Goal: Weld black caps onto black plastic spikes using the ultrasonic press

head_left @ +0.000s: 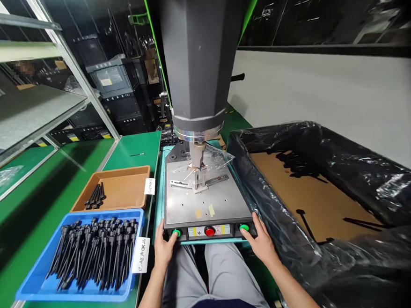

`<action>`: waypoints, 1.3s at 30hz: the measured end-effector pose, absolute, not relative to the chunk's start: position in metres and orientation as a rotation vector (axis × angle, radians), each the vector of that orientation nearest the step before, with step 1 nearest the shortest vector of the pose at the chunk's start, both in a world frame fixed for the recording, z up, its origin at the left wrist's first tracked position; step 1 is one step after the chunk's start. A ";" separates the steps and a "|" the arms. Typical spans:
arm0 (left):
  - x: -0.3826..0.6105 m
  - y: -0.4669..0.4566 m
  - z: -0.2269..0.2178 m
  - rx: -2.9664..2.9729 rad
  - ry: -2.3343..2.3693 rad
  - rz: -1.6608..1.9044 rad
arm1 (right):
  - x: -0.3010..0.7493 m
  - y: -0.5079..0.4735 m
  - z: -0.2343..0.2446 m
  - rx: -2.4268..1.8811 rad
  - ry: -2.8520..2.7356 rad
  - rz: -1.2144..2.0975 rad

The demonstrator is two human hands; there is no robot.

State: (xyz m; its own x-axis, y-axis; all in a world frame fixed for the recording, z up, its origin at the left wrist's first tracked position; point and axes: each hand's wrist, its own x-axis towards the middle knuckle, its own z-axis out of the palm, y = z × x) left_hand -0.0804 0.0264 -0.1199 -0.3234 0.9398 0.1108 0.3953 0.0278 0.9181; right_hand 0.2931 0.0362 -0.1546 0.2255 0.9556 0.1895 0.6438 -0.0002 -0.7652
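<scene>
Head view: the left hand (163, 246) and right hand (262, 242) rest at the front corners of a dark machine base (234, 228), fingers loosely uncurled along its sides and grasping nothing, each thumb on a round green push button (176, 233). That wide spacing seems meant to keep both clear of the tapered grey metal horn (197, 155) above an upright silver metal fixture (200, 188). Clear plastic film (220, 156) obscures whether a part is seated there. Leftward, probably for easy reach, a blue plastic tray (92, 297) crowded with slender black plastic parts (96, 251) and a sparser brown plastic tray (128, 190) stand on the green worktop (137, 151).
</scene>
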 end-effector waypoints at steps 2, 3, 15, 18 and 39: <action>-0.079 0.027 -0.118 1.349 1.771 1.272 | 0.292 0.036 -0.155 -1.724 -1.484 0.505; -0.079 0.027 -0.118 1.346 1.772 1.272 | 0.291 0.037 -0.155 -1.720 -1.482 0.506; -0.069 0.043 -0.085 1.383 1.902 1.458 | 0.292 0.039 -0.163 -1.637 -1.466 0.482; -0.046 0.065 -0.049 1.440 1.700 1.556 | 0.292 0.040 -0.163 -1.637 -1.464 0.482; 0.041 0.151 0.025 0.759 1.052 1.391 | 0.204 0.088 -0.079 -1.237 -1.091 1.193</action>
